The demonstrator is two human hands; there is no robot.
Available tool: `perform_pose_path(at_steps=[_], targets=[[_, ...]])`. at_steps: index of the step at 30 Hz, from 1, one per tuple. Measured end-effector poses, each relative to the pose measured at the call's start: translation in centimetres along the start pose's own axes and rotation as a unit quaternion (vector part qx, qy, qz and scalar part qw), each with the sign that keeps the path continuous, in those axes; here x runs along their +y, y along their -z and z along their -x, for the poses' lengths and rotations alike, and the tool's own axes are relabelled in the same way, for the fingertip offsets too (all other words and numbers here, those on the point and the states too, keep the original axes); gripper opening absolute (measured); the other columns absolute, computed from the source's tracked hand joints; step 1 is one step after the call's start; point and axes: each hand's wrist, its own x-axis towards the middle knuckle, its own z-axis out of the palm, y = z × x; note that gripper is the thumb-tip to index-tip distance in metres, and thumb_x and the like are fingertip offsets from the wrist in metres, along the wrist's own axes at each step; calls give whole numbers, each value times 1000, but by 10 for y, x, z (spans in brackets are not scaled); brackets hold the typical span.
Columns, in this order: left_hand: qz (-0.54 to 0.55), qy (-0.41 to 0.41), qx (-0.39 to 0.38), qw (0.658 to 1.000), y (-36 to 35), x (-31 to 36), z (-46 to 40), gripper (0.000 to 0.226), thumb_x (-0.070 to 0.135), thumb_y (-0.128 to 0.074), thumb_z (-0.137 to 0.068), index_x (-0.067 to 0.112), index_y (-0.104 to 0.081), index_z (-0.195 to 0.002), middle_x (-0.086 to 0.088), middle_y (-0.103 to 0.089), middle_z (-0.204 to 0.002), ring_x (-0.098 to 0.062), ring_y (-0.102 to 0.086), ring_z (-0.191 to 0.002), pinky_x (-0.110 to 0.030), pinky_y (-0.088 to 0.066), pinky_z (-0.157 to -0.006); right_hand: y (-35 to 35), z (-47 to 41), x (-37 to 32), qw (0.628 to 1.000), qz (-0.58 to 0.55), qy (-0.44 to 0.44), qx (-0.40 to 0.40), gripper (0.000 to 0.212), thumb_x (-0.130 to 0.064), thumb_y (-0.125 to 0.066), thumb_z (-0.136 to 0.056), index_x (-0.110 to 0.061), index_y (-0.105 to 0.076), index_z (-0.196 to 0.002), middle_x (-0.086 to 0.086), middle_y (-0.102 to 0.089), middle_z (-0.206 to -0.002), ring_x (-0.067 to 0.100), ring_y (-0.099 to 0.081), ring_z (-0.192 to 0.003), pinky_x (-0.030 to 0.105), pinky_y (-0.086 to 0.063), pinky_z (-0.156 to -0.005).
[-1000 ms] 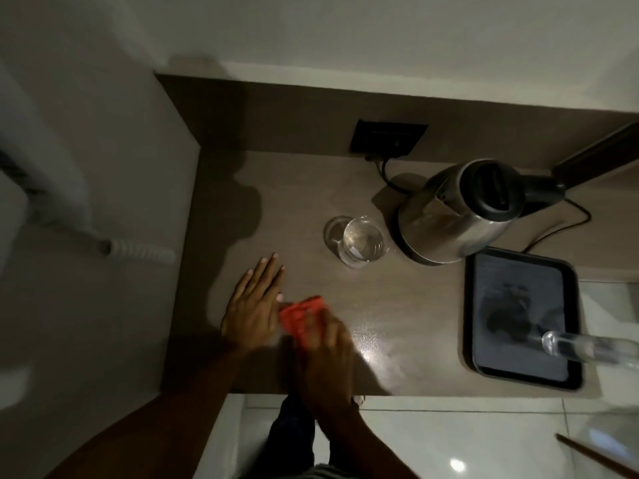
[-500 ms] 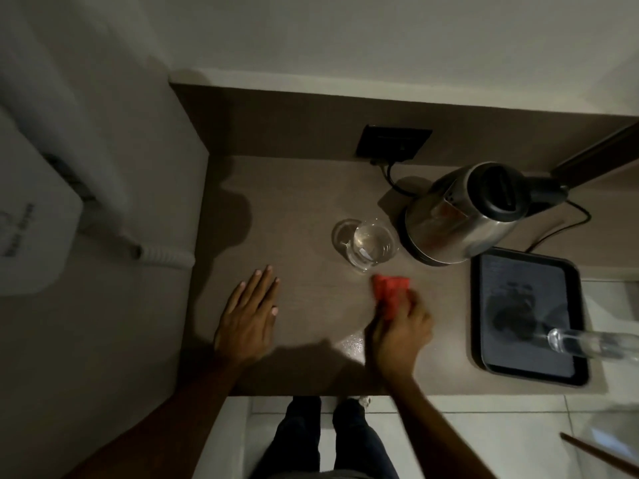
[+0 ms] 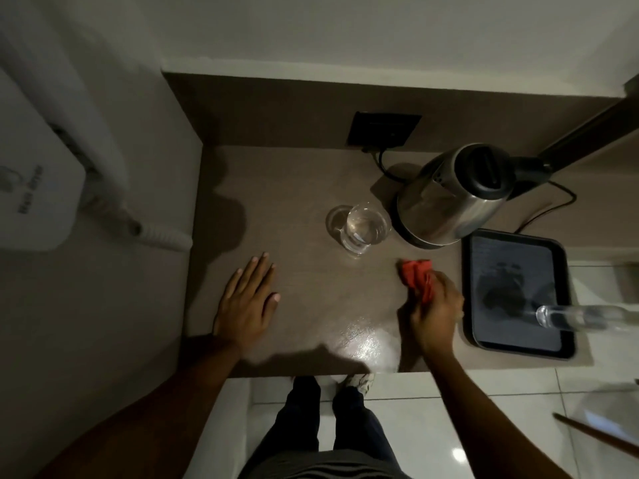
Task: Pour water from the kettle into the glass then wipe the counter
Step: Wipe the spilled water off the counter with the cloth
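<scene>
A steel kettle [image 3: 446, 198] with a black lid stands at the back right of the brown counter [image 3: 311, 174]. Just left of it stands a clear glass [image 3: 363, 229] with water in it. My right hand [image 3: 435, 312] presses a red cloth [image 3: 416, 273] onto the counter in front of the kettle, between the glass and the tray. Flat on the counter near its left front lies my left hand [image 3: 247, 299], fingers spread and holding nothing.
A black tray [image 3: 567, 295] lies at the right end, with a clear bottle [image 3: 574, 316] across it. A black wall socket [image 3: 383, 129] and the kettle's cable [image 3: 549, 209] run behind. A wall bounds the counter's left side. A wet shine [image 3: 363, 344] shows near the front edge.
My right hand has swept the red cloth from beside my left hand rightward across the counter to in front of the kettle. My left hand has stayed flat.
</scene>
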Motion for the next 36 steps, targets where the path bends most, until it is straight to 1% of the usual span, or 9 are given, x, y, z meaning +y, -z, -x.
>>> perform_pose_path(at_steps=[2,6,9,14,18,24,29,33,36], targets=[[-2,-1,-5,1000,-2,-1,1,64,49,-13,-102,14,-34,-151,-6,-28,-162,-24,-27,-150,-45,-26,-120,-30,35,-11,998,-15,-41,-35,59,4,-67,-77,-11,-61,-134,18,-59,-139,39,-53,-128,58,-41,-112],[2,-7,10,1000,-4,0,1,62,46,-17,-102,14,-36,-151,-6,-28,-162,-23,-27,-150,-43,-22,-120,-67,124,-71,967,-67,159,-189,41,-22,-56,-89,-48,-66,-119,-10,-69,-128,17,-61,-126,48,-49,-105],[12,-6,25,1000,-5,1,2,59,44,-24,-101,14,-40,-150,-5,-30,-162,-22,-30,-148,-42,-22,-119,-63,136,-73,935,-118,242,-230,38,-27,-56,-94,-32,-62,-131,-9,-62,-137,16,-55,-129,48,-47,-105],[8,-6,37,999,-8,-2,3,58,44,-26,-101,13,-44,-147,-6,-35,-160,-24,-36,-146,-41,-24,-118,1,49,-19,988,-107,94,-53,31,-5,-50,-88,2,-74,-107,16,-75,-116,32,-71,-109,50,-56,-96],[1,-10,44,999,-11,-3,1,58,43,-33,-99,14,-42,-148,-6,-34,-160,-23,-32,-148,-40,-21,-118,-15,81,-2,994,29,-107,9,59,-2,-61,-67,4,-64,-125,28,-62,-131,52,-58,-116,53,-47,-99],[12,-15,58,998,-14,-3,1,59,44,-33,-98,14,-42,-148,-5,-32,-161,-22,-30,-148,-41,-23,-118,-63,142,-77,961,-138,166,-173,30,-18,-58,-93,-24,-70,-120,-5,-67,-131,13,-58,-124,39,-47,-100],[19,-18,69,997,-13,-3,2,59,45,-32,-99,13,-45,-147,-7,-35,-160,-24,-34,-147,-41,-23,-118,-10,93,-27,985,-158,35,-58,35,-19,-45,-93,-6,-71,-113,11,-71,-117,29,-65,-112,47,-51,-98],[18,-20,66,997,-12,-2,1,59,45,-27,-100,13,-43,-147,-7,-36,-160,-24,-33,-147,-42,-24,-118,-6,92,17,984,52,-157,60,49,-5,-68,-72,8,-66,-119,32,-66,-124,52,-63,-105,60,-55,-88],[22,-20,66,997,-13,-3,1,57,42,-27,-101,13,-42,-147,-7,-35,-160,-24,-34,-147,-41,-23,-118,-45,118,-20,997,2,-72,0,62,9,-74,-62,-6,-69,-123,18,-69,-124,38,-66,-100,50,-59,-79]])
